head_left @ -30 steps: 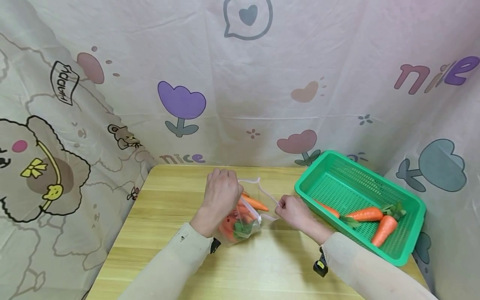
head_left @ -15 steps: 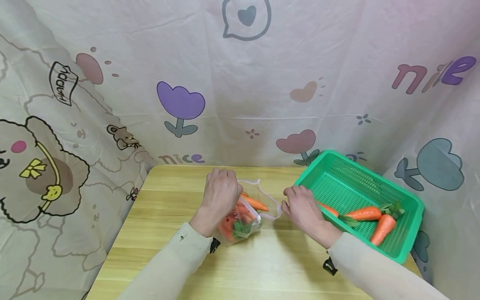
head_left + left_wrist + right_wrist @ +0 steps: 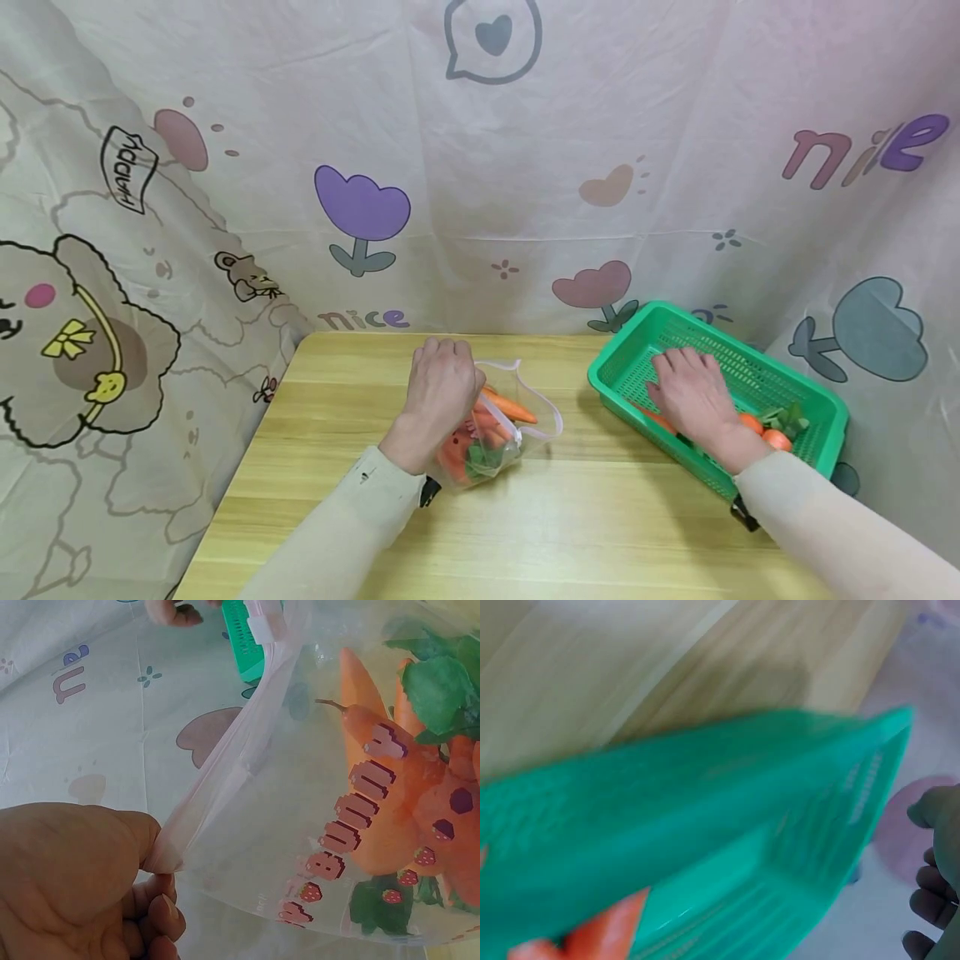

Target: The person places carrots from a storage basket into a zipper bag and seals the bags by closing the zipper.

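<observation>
My left sleeve (image 3: 341, 521) and right sleeve (image 3: 832, 504) are pale cream; the left bears a small dark mark (image 3: 365, 477), and black hardware (image 3: 430, 492) peeks out below both.

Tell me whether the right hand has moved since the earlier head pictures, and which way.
Yes: in the head view, the right hand has moved rightward, from the clear bag to over the green basket.

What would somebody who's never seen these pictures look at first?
Probably the bright green basket on the right of the table, with orange carrots inside and the right hand over it. Next comes the see-through bag near the middle, stuffed with more carrots and pinched by the left hand. The purple flower on the pale cloth behind the table stands out too.
</observation>
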Available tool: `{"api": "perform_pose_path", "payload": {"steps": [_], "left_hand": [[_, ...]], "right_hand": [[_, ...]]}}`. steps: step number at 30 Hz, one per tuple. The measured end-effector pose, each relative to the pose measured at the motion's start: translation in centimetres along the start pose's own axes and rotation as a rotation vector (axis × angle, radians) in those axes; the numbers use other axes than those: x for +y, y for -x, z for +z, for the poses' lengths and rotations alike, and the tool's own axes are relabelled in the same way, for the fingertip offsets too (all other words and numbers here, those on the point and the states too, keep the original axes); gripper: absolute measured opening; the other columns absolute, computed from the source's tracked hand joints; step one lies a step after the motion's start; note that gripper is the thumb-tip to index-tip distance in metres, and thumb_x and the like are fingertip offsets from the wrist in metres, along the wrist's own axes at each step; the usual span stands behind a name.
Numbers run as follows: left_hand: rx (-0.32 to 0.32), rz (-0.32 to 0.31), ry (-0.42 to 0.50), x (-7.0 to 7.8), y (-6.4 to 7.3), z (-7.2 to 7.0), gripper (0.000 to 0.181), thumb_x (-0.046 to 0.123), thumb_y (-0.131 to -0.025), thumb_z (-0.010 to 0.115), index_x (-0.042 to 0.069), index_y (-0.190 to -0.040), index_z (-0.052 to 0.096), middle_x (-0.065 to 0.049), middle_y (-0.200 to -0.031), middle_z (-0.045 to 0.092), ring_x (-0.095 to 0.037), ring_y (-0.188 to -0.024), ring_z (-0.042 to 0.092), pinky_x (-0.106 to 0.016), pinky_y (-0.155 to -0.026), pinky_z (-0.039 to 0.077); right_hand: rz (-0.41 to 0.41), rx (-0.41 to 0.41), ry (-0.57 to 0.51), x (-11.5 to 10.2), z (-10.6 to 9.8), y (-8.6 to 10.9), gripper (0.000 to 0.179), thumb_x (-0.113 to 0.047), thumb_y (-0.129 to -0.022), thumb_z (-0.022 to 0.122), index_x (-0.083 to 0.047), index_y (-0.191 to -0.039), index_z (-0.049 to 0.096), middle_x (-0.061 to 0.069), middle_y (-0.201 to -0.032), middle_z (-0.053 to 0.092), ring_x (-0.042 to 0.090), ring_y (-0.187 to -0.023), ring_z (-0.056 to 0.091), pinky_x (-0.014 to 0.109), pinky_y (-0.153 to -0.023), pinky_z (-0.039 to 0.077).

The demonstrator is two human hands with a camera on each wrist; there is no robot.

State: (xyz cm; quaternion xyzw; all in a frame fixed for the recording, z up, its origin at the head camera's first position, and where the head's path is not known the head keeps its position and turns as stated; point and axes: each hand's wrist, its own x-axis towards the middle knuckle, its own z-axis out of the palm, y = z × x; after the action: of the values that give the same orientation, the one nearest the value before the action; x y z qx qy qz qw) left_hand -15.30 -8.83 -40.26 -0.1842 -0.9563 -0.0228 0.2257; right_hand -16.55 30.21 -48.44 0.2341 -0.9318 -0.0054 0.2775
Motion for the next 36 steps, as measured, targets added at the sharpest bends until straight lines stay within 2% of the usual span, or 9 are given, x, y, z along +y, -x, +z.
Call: {"api": "perform_pose_path", "payload": {"steps": [5, 13, 18, 25, 31, 36], "left_hand": [[-0.011, -0.008, 0.010, -0.1, 0.1, 0.0, 0.030, 0.014, -0.091, 0.067, 0.009, -0.068, 0.048, -0.002, -0.063, 0.040, -0.024, -0.066, 0.040, -0.029, -0.061, 0.023], [-0.001, -0.006, 0.015, -0.1, 0.1, 0.1, 0.031, 0.013, -0.090, 0.067, 0.010, -0.067, 0.047, -0.001, -0.063, 0.038, -0.024, -0.065, 0.040, -0.028, -0.061, 0.021], [-0.011, -0.017, 0.023, -0.2, 0.2, 0.2, 0.030, 0.012, -0.090, 0.066, 0.010, -0.067, 0.046, -0.001, -0.063, 0.038, -0.024, -0.065, 0.039, -0.029, -0.061, 0.021], [0.001, -0.011, 0.013, -0.2, 0.2, 0.3, 0.030, 0.012, -0.090, 0.066, 0.010, -0.067, 0.047, -0.001, -0.063, 0.037, -0.023, -0.065, 0.039, -0.028, -0.062, 0.020], [0.032, 0.000, 0.013, -0.1, 0.2, 0.1, 0.032, 0.011, -0.089, 0.066, 0.011, -0.066, 0.045, 0.001, -0.062, 0.032, -0.023, -0.063, 0.036, -0.027, -0.063, 0.015], [0.032, 0.001, 0.021, -0.1, 0.2, -0.1, 0.031, 0.010, -0.089, 0.066, 0.011, -0.066, 0.045, 0.001, -0.063, 0.030, -0.023, -0.063, 0.036, -0.026, -0.063, 0.015]], "right_hand": [[-0.007, -0.131, 0.038, 2.3, 0.4, 2.0, 0.042, -0.026, -0.079, 0.089, -0.003, -0.093, 0.056, 0.013, -0.089, 0.060, 0.034, -0.081, 0.053, 0.044, -0.067, 0.037], [-0.048, -0.353, 0.055, 3.4, 1.3, 3.8, 0.059, -0.045, -0.080, 0.090, -0.003, -0.112, 0.063, 0.013, -0.106, 0.066, 0.035, -0.096, 0.058, 0.048, -0.077, 0.043], [-0.099, -0.392, 0.054, 3.5, 2.1, 4.1, 0.060, -0.048, -0.083, 0.087, -0.004, -0.115, 0.064, 0.012, -0.107, 0.065, 0.033, -0.097, 0.059, 0.044, -0.075, 0.040], [-0.131, -0.420, 0.082, 3.7, 3.1, 4.3, 0.052, -0.042, -0.084, 0.087, -0.006, -0.112, 0.063, 0.012, -0.109, 0.064, 0.033, -0.099, 0.057, 0.046, -0.077, 0.039], [-0.067, -0.473, 0.113, 4.2, 3.0, 4.2, 0.058, -0.053, -0.082, 0.086, -0.006, -0.108, 0.062, 0.013, -0.110, 0.065, 0.034, -0.100, 0.057, 0.048, -0.078, 0.040], [-0.018, -0.528, 0.089, 4.7, 2.1, 4.0, 0.061, -0.056, -0.082, 0.085, -0.006, -0.108, 0.063, 0.015, -0.111, 0.066, 0.037, -0.104, 0.057, 0.053, -0.082, 0.042]]}}
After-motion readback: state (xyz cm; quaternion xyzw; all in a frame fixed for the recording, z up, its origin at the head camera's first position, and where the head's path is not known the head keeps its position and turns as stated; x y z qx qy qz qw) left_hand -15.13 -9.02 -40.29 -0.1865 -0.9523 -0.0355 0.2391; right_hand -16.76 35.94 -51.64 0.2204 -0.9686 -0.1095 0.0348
